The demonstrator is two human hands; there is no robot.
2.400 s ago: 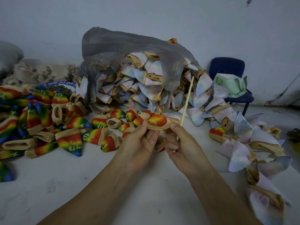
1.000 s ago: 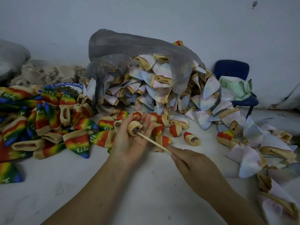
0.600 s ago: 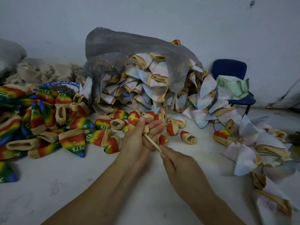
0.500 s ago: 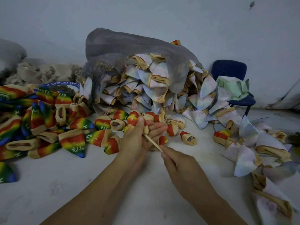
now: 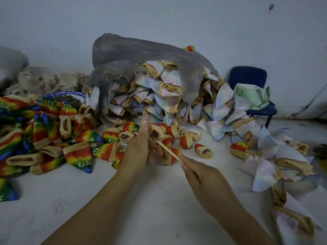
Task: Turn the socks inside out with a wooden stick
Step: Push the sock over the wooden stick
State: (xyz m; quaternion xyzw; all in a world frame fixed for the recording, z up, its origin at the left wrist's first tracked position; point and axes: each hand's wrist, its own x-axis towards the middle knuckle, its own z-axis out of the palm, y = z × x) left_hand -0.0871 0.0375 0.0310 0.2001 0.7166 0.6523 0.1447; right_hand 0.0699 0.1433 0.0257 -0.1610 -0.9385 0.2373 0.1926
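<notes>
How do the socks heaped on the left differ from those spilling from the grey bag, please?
The left socks show bright rainbow stripes and white lettering; the bag socks look pale and washed-out. The left socks lie uncovered; the grey bag drapes over the bag socks. Both have tan cuffs.

A bare, pale grey wall [image 5: 159,18] runs across well beyond our left hand [image 5: 138,151] and right hand [image 5: 203,177]. It has one small dark mark [image 5: 271,7] high above and to the right of the right hand. Under both hands we see a pale, scuffed floor [image 5: 159,200]. Beyond the right hand and off to its right, a dark blue chair [image 5: 247,76] stands by the wall, with a pale green bundle [image 5: 251,98] on its seat. Far left of the left hand lie a beige fluffy heap [image 5: 44,82] and a grey sack [image 5: 10,62]. The light is dim and even.
</notes>
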